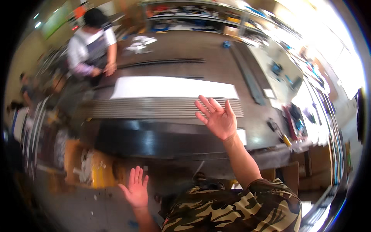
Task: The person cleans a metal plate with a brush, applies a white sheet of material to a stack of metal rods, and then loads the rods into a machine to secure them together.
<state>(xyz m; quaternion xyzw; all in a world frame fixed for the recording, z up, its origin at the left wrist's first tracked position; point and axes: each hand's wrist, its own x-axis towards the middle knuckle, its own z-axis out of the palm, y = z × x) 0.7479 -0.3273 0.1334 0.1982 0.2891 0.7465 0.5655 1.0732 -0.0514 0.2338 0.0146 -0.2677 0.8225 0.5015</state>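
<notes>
My right hand [218, 118] is raised over the right part of a row of long, thin metal strips [162, 107], palm up with the fingers spread. Nothing is in it. Lower and to the left, my left hand [137, 189] hangs in front of the table, also palm up, fingers stretched and empty. Behind the strips lies a long white sheet [174, 87]. A glossy black panel [150, 139] runs along the near side of the table [216, 50]. Whether my right hand touches the strips I cannot tell.
Across the table at the far left stands a co-worker [91, 44], hands together. Dark bars [162, 62] and a grey-blue rail [247, 73] lie on the tabletop. A cardboard box [73, 162] stands at the lower left. Shelves [193, 16] line the back.
</notes>
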